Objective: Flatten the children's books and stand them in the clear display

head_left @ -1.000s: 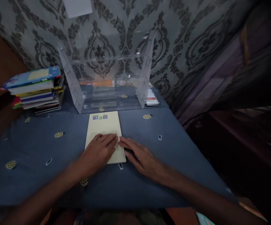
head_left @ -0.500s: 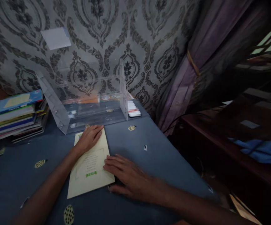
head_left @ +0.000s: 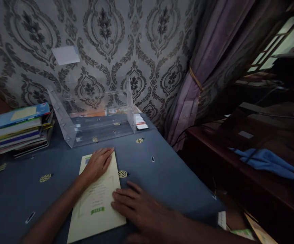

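A thin pale-yellow book (head_left: pixel 103 193) with a green label and small print lies flat on the blue patterned tablecloth (head_left: pixel 159 179). On its far part rests my left hand (head_left: pixel 99 164), palm down, fingers stretched toward the far right corner. My right hand (head_left: pixel 139 206) lies at the book's right edge, its fingertips touching the cover and its fingers spread. The thumb of that hand is blurred. Beyond the book stands a clear acrylic rack (head_left: pixel 66 130) near the wall.
At the left is a stack of books (head_left: pixel 22 132). A small pixelated item (head_left: pixel 141 122) lies right of the rack. A tied purple curtain (head_left: pixel 187 98) hangs beside the wall. Past the table's right edge, a blue cloth (head_left: pixel 263 164) lies on a dark red surface (head_left: pixel 205 142).
The book has come nearer to me, away from the rack, with both hands still on it. The camera view has also shifted somewhat.
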`<state>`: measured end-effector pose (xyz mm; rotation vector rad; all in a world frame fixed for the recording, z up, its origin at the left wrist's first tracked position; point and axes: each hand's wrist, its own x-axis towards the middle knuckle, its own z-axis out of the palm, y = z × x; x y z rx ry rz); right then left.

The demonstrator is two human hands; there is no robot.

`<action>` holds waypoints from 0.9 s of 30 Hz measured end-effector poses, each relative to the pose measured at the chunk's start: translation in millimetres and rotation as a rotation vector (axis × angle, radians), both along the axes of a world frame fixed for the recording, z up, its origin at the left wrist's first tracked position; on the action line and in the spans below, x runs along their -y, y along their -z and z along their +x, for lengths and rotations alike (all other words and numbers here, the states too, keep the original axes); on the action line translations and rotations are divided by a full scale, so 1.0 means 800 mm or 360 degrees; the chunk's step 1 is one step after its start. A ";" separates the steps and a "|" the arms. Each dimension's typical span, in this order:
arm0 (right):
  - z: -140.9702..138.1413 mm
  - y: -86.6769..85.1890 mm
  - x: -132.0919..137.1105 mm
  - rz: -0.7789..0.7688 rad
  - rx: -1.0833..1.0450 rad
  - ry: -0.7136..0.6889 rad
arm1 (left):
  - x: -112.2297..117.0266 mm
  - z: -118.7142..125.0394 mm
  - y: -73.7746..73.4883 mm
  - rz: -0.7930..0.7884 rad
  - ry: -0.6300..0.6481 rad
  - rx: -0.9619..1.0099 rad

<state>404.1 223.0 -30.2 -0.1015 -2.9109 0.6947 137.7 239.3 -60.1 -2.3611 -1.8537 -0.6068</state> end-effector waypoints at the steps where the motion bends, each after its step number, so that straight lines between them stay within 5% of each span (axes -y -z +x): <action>1: 0.004 0.003 0.006 0.0035 -0.0020 -0.0028 | 0.009 0.006 -0.001 0.0008 0.0011 0.0003; 7: 0.018 0.067 0.050 0.0395 -0.0399 -0.0040 | 0.061 0.041 0.001 0.0078 0.0069 0.0044; 10: 0.019 0.079 0.065 0.0413 -0.0594 0.0024 | 0.075 0.050 0.000 0.0022 0.0066 0.0084; 18: -0.005 -0.001 0.041 0.0257 -0.0829 -0.0089 | 0.077 0.035 -0.019 -0.0282 0.0196 0.0514; 24: -0.046 -0.052 -0.005 -0.0190 -0.1140 0.0124 | 0.052 -0.011 -0.062 -0.0814 0.0261 0.1674; 27: -0.064 -0.053 -0.031 -0.0280 -0.1168 0.0507 | 0.047 -0.042 -0.064 -0.0713 0.0163 0.2303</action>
